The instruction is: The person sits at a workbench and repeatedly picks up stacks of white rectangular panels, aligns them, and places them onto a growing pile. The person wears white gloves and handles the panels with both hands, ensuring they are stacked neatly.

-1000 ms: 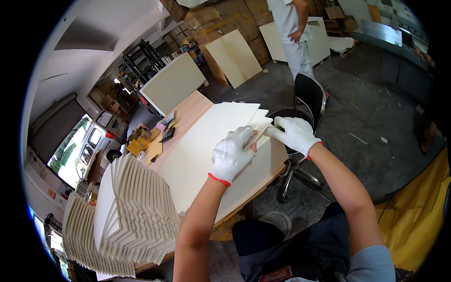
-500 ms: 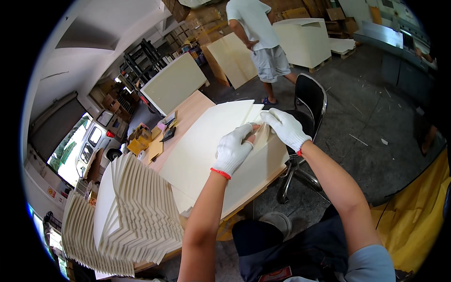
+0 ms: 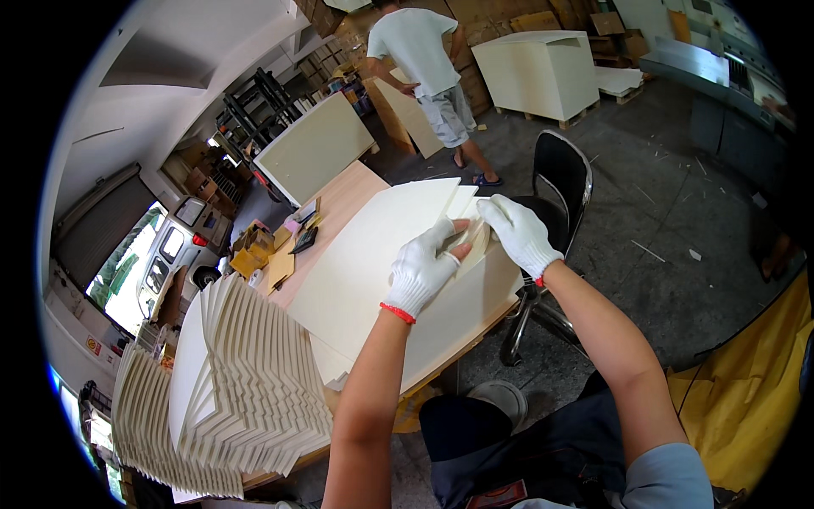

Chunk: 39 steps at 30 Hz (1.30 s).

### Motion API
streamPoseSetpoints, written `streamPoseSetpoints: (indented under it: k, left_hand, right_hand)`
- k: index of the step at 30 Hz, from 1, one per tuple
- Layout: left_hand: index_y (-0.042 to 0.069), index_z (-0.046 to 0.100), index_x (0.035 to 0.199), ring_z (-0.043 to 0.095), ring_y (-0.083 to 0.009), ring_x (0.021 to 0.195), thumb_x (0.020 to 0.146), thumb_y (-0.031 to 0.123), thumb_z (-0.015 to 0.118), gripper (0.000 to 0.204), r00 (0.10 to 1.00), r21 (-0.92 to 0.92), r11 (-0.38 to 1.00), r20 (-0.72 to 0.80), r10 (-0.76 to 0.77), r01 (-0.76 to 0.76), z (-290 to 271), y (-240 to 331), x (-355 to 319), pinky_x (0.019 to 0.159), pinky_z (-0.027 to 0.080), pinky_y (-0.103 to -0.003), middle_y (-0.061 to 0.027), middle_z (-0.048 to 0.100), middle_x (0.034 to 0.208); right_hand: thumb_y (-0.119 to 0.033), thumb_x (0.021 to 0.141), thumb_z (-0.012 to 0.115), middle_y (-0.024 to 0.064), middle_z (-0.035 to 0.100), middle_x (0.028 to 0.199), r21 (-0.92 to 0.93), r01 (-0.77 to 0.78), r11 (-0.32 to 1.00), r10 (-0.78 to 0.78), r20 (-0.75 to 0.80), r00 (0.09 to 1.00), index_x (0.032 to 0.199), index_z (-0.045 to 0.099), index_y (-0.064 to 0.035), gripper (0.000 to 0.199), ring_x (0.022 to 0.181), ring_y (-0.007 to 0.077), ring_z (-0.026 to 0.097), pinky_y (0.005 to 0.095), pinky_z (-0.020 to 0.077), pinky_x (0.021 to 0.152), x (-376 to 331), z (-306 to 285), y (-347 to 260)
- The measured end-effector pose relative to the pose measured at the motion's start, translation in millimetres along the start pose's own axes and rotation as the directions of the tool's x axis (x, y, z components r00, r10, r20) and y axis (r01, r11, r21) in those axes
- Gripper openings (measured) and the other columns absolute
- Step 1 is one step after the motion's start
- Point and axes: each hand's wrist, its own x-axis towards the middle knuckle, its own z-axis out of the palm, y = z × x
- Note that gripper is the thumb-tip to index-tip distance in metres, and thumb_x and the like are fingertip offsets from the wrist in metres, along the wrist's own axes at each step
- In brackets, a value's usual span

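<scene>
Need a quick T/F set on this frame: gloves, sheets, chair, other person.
1. The left hand and right hand are gloved in white. True.
2. The left glove covers every fingertip. False: two bare fingertips show.
3. A fanned stack lies on the wearer's left. True.
4. The right hand is on that stack. False: it is at a corner of the pale sheets in front.
5. A black chair stands right of the table. True.
6. Someone sits in it. False: the other person stands farther back.
</scene>
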Motion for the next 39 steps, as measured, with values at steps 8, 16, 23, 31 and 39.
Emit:
streamPoseSetpoints:
  k: [8,16,23,31,39]
  left_hand:
    - [0.013,0.068,0.121,0.064,-0.0203,0.075,0.089,0.019,0.069,0.032,0.999,0.122,0.992,0.014,0.032,-0.033,5,-1,1,0.074,0.05,-0.034,-0.0127,0.066,0.081]
    - [0.013,0.068,0.12,0.064,-0.0189,0.068,0.09,0.021,0.067,0.031,1.0,0.122,0.992,0.03,0.004,-0.008,2,4,1,0.071,0.05,-0.033,-0.0124,0.067,0.082]
    - [0.016,0.068,0.122,0.065,-0.0202,0.075,0.091,0.022,0.065,0.032,0.999,0.097,0.994,-0.028,0.043,-0.04,4,-10,1,0.075,0.05,-0.034,-0.0138,0.069,0.088]
    - [0.018,0.068,0.12,0.065,-0.0196,0.077,0.089,0.025,0.069,0.032,0.999,0.227,0.973,0.041,0.017,-0.026,2,7,-1,0.073,0.05,-0.034,-0.0096,0.066,0.081]
    - [0.023,0.065,0.124,0.068,-0.0335,0.096,0.096,0.026,0.056,0.03,0.997,0.171,0.982,0.01,0.078,-0.078,1,-2,-1,0.082,0.052,-0.04,-0.0158,0.07,0.107]
  right_hand:
    - [-0.049,0.1,0.042,0.0207,0.068,0.096,-0.097,-0.014,0.995,0.015,0.015,1.0,0.11,0.065,-0.0097,0.047,0.092,0.0413,0.063,0.0486,0.0466,0.077,0,0,0]
    - [-0.049,0.1,0.042,0.0208,0.068,0.098,-0.08,-0.004,0.997,0.004,-0.002,1.0,0.11,0.065,-0.0097,0.046,0.092,0.0412,0.063,0.0483,0.047,0.077,-1,-1,0]
    - [-0.049,0.1,0.042,0.0213,0.068,0.096,-0.092,-0.035,0.995,0.035,0.006,0.999,0.11,0.065,-0.0102,0.047,0.092,0.0415,0.063,0.0488,0.047,0.078,-1,1,-3]
    - [-0.05,0.1,0.042,0.0214,0.068,0.095,-0.091,-0.019,0.996,0.017,-0.016,1.0,0.109,0.064,-0.0104,0.046,0.091,0.042,0.063,0.0497,0.0466,0.077,0,3,4]
    - [-0.05,0.1,0.042,0.0209,0.068,0.094,-0.074,-0.042,0.996,0.045,0.041,0.998,0.107,0.064,-0.0111,0.045,0.091,0.0414,0.064,0.0497,0.0463,0.077,-2,-1,-6]
